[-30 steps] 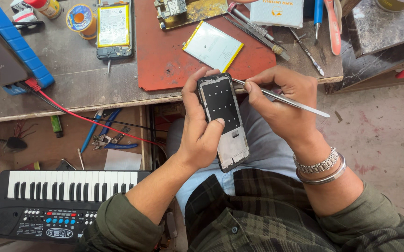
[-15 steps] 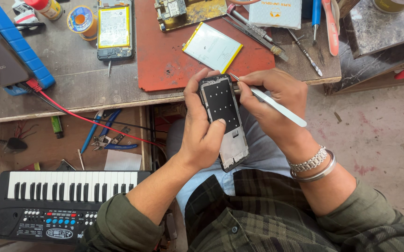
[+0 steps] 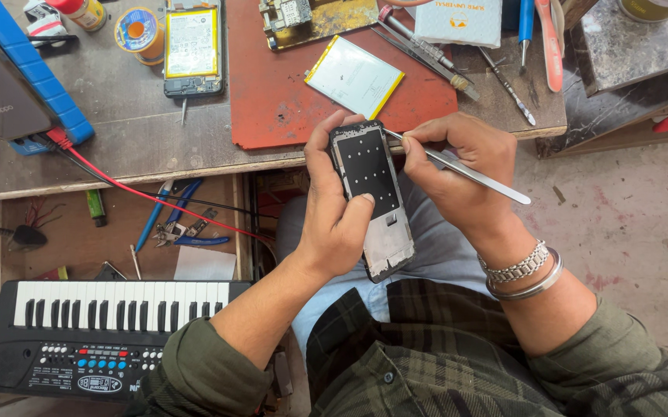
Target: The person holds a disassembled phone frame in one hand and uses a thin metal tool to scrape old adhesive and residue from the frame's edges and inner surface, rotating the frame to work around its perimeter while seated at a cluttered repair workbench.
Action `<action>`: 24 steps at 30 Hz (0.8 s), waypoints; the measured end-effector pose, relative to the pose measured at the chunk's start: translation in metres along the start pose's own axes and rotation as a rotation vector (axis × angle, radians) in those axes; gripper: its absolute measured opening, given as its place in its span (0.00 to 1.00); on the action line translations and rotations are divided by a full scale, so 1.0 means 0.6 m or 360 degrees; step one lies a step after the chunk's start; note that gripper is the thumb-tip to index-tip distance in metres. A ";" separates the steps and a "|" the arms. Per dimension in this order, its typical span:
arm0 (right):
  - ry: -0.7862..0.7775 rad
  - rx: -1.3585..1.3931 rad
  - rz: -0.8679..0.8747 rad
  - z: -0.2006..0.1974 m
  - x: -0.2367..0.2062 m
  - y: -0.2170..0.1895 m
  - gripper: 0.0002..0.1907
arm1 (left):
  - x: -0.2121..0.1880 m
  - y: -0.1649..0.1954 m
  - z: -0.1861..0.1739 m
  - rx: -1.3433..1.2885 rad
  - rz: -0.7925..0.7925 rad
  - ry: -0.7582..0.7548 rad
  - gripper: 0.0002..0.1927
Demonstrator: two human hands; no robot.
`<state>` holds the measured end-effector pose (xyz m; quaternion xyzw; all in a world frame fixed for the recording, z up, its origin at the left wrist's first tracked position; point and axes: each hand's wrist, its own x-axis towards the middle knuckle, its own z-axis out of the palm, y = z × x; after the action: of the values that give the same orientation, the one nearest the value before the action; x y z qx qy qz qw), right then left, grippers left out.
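Note:
My left hand (image 3: pixel 335 208) grips an opened phone frame (image 3: pixel 372 197) upright over my lap, thumb across its dark inner plate. My right hand (image 3: pixel 461 174) holds a thin metal pry tool (image 3: pixel 457 166) like a pen, its tip touching the frame's upper right edge. Metal bracelets sit on my right wrist. Just beyond the hands, a loose flat battery (image 3: pixel 354 76) lies on a red work mat (image 3: pixel 280 100).
A worn workbench (image 3: pixel 118 139) holds another opened phone (image 3: pixel 193 48), a circuit board (image 3: pixel 315 17), tweezers and screwdrivers (image 3: pixel 504 85), a solder spool (image 3: pixel 137 29) and a blue-edged device (image 3: pixel 17 77). A red wire (image 3: pixel 141 193) hangs off the edge. A small black keyboard (image 3: pixel 110 336) lies lower left.
My right hand has swung the pry tool so its handle points more down-right, the tip staying at the frame's top edge. The left hand keeps the same grip.

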<state>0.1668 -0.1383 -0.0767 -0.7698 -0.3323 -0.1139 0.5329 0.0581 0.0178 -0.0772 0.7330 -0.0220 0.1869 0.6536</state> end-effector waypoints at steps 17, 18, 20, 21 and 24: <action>-0.0029 -0.0021 -0.0105 -0.002 0.004 -0.011 0.05 | 0.000 0.001 0.001 0.0010 0.0000 0.0005 0.41; -0.0033 -0.0011 -0.0108 -0.002 0.004 -0.011 0.05 | 0.000 0.001 0.000 -0.0004 -0.0005 0.0003 0.41; -0.0035 0.0013 -0.0094 -0.003 0.004 -0.012 0.05 | 0.000 0.002 0.001 0.0026 0.0018 0.0007 0.41; -0.0036 0.0024 -0.0086 -0.003 0.004 -0.012 0.05 | 0.000 0.001 0.001 0.0039 0.0028 0.0008 0.41; -0.0012 -0.0013 -0.0099 0.000 0.003 -0.014 0.05 | 0.000 0.001 0.000 0.0034 0.0022 0.0004 0.41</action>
<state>0.1632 -0.1356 -0.0696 -0.7618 -0.3574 -0.1288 0.5247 0.0579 0.0177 -0.0769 0.7396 -0.0244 0.1926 0.6444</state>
